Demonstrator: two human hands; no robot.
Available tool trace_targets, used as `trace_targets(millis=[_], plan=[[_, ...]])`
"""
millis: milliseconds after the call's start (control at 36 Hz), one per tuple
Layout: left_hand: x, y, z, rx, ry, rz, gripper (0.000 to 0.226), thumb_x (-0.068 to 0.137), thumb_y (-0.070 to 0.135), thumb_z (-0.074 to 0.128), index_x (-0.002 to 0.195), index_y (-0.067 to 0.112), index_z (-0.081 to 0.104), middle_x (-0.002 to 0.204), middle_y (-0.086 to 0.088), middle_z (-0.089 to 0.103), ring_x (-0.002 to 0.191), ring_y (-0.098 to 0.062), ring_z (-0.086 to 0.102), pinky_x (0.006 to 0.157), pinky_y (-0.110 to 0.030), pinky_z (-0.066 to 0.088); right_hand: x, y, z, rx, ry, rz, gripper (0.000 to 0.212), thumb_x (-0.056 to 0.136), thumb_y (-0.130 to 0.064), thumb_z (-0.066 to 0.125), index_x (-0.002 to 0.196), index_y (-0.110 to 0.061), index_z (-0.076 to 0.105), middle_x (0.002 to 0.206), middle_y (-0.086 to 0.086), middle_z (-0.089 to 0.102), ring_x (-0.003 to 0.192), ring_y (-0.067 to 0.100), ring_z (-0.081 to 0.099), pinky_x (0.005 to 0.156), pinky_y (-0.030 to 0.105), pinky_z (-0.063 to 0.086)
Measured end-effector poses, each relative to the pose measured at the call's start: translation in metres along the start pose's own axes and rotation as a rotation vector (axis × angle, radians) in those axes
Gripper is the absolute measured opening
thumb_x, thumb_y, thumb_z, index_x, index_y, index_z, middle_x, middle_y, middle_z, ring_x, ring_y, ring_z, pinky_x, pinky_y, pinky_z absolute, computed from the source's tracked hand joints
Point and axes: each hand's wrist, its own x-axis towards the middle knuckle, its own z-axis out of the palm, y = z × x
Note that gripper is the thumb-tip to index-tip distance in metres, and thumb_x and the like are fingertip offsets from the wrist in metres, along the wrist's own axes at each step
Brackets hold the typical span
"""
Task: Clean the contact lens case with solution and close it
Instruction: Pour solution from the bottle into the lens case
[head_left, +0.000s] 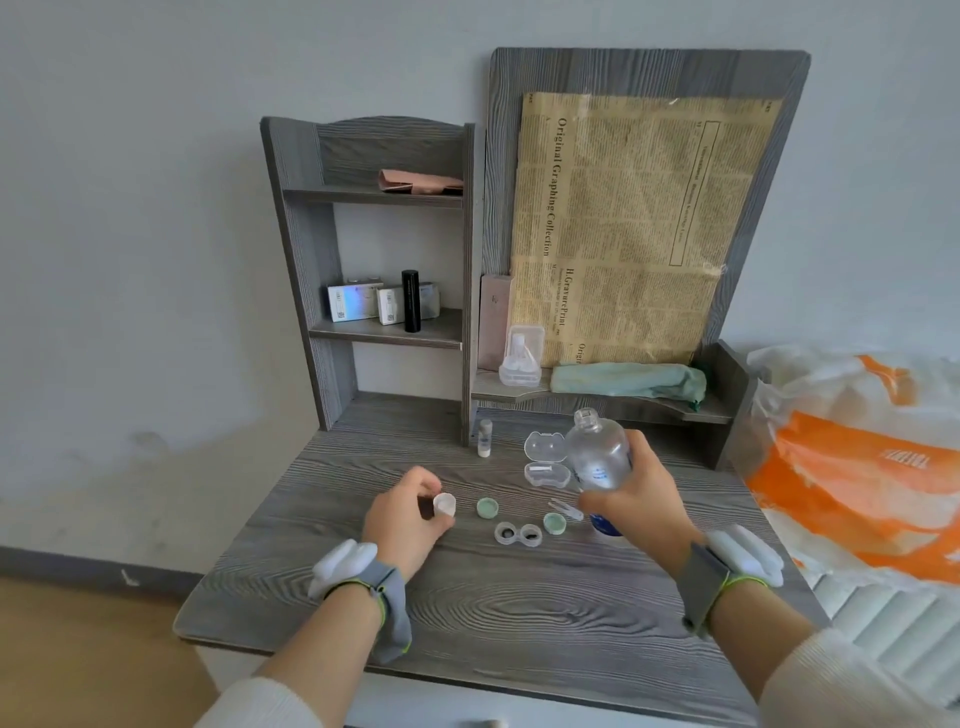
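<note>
Toward the back of the grey desk (467, 597): open clear box (544, 460) and small vial (484, 438). Tweezers (566, 509) beside the bottle's base. Lens case (518, 534) uncapped, flat mid-desk, near left green cap (488, 507) and right green cap (554, 523). Pinches white bottle cap (444, 505) in curled left hand (402, 519), just left of the caps. Wraps right hand (641, 499) round tilted, uncapped solution bottle (597, 457), neck up.

One wide-angle view is given, taken from head height at the near edge of the counter (519, 597) and aimed forward and down. The left hand (410, 514) and right hand (644, 499) are framed close, the shelf unit (311, 260) and wall (130, 208) farther back.
</note>
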Motion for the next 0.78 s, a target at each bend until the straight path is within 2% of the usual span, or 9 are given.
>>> trace_targets(millis=[83,139,222,278,361,417,528,639,778], plan=[[0.0,0.005,0.0,0.041,0.066,0.084,0.032,0.072,0.023,0.068,0.101,0.029,0.057,0.103,0.015,0.058,0.1,-0.009,0.051,0.079,-0.027,0.043,-0.001,0.001,0.0,-0.005,-0.006,-0.002,0.054,0.056,-0.015,0.074,0.099,-0.031,0.046,0.095,-0.002,0.057,0.081,0.019,0.058,0.061,0.032,0.047],[0.0,0.015,0.001,0.027,0.06,0.15,0.03,0.067,0.021,0.068,0.095,0.031,0.059,0.094,0.017,0.055,0.093,-0.008,0.049,0.074,-0.024,0.04,-0.002,0.001,0.001,-0.012,-0.005,-0.011,0.054,0.056,-0.014,0.074,0.099,-0.032,0.046,0.093,-0.005,0.058,0.078,0.014,0.058,0.058,0.03,0.046],[-0.004,0.028,0.005,0.009,-0.102,0.208,0.023,0.065,0.03,0.073,0.087,0.032,0.066,0.08,0.017,0.052,0.076,-0.005,0.052,0.067,-0.019,0.039,-0.003,0.002,0.001,-0.023,0.004,-0.019,0.055,0.056,-0.014,0.074,0.099,-0.033,0.046,0.087,-0.009,0.058,0.075,0.012,0.058,0.059,0.032,0.047],[-0.007,0.03,0.011,0.059,-0.171,0.249,0.032,0.066,0.041,0.076,0.095,0.029,0.069,0.085,0.015,0.053,0.078,-0.004,0.052,0.07,-0.018,0.04,-0.003,0.003,0.001,-0.029,0.003,-0.02,0.054,0.055,-0.014,0.074,0.098,-0.033,0.046,0.085,-0.009,0.059,0.073,0.014,0.058,0.058,0.032,0.046],[-0.011,0.031,0.021,0.118,-0.193,0.238,0.048,0.066,0.051,0.076,0.107,0.028,0.067,0.089,0.012,0.053,0.085,-0.006,0.052,0.075,-0.02,0.04,-0.004,0.005,-0.001,-0.053,-0.005,-0.03,0.057,0.054,-0.014,0.074,0.099,-0.033,0.045,0.086,-0.01,0.058,0.074,0.011,0.057,0.059,0.032,0.047],[-0.013,0.032,0.024,0.126,-0.198,0.221,0.051,0.067,0.051,0.076,0.112,0.029,0.066,0.089,0.013,0.052,0.087,-0.006,0.049,0.076,-0.021,0.04,-0.005,0.005,-0.001,-0.058,-0.009,-0.035,0.059,0.054,-0.015,0.075,0.101,-0.034,0.044,0.088,-0.012,0.057,0.076,0.009,0.057,0.061,0.033,0.048],[-0.015,0.036,0.028,0.129,-0.218,0.205,0.041,0.073,0.046,0.074,0.111,0.031,0.067,0.09,0.012,0.051,0.094,-0.009,0.046,0.077,-0.023,0.04,-0.005,0.006,-0.003,-0.055,-0.014,-0.038,0.06,0.054,-0.016,0.075,0.1,-0.037,0.044,0.088,-0.012,0.058,0.076,0.01,0.058,0.061,0.034,0.049],[-0.015,0.038,0.029,0.079,-0.199,0.17,0.028,0.074,0.04,0.074,0.101,0.031,0.07,0.089,0.012,0.056,0.086,-0.006,0.044,0.073,-0.022,0.038,-0.005,0.007,-0.004,-0.056,-0.021,-0.051,0.058,0.054,-0.016,0.075,0.098,-0.038,0.044,0.089,-0.013,0.058,0.076,0.008,0.057,0.06,0.032,0.049],[-0.013,0.043,0.027,-0.152,-0.179,0.098,0.027,0.073,0.031,0.077,0.099,0.029,0.072,0.084,0.009,0.069,0.074,-0.006,0.06,0.07,-0.017,0.048,-0.003,0.007,-0.002,-0.103,-0.047,-0.075,0.062,0.054,-0.016,0.074,0.105,-0.036,0.044,0.098,-0.007,0.058,0.083,0.019,0.058,0.066,0.035,0.051]])
